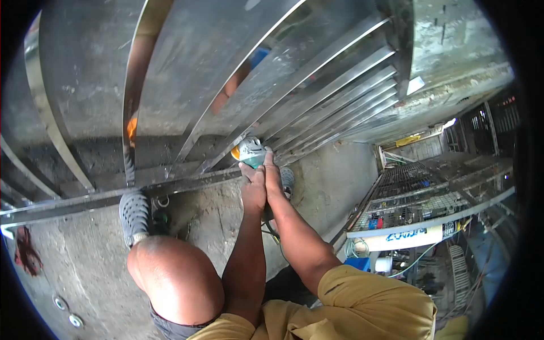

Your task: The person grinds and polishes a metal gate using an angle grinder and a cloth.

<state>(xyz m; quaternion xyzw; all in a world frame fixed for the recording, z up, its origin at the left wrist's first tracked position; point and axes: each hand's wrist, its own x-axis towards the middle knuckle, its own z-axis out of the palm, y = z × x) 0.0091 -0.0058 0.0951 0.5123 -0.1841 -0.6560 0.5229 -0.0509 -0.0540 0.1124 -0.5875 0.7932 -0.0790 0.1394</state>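
Observation:
Both my hands are wrapped round an angle grinder (252, 152) with a silver head and a green body. My left hand (253, 187) grips the body from the left. My right hand (272, 174) closes on it from the right, pressed against the left. An orange-yellow disc or glow shows at the grinder's left side. The head is close to the foot of a shiny metal bar in a barred frame (170, 184); whether it touches cannot be told. Part of the grinder is hidden by my fingers.
Two small discs (60, 303) and a dark red rag (27, 252) lie on the concrete floor at left. My grey shoe (134, 212) is against the frame's bottom rail. At right are wire-mesh racks (419, 192), a white bucket (383, 264) and a hose.

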